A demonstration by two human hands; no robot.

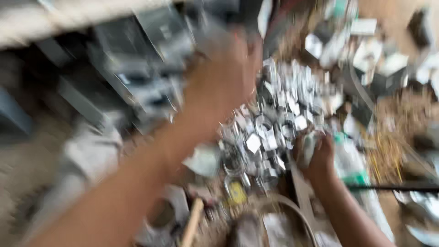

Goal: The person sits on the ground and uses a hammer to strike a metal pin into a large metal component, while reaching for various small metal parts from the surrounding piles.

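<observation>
The view is heavily blurred by motion. My left hand [224, 75] is raised over a stack of grey metal channel pieces [137, 68] at the upper left; whether it holds anything is hidden by blur. My right hand [318, 155] rests at the right edge of a heap of small shiny metal clamps [274, 119] and seems closed around a pale, narrow piece [308, 146].
A wooden handle [193, 222] lies at the bottom centre. Pale scraps and boxes [366, 41] litter the upper right. A green-and-white packet [350, 162] lies right of my right hand, and a dark rod [393, 188] crosses the lower right.
</observation>
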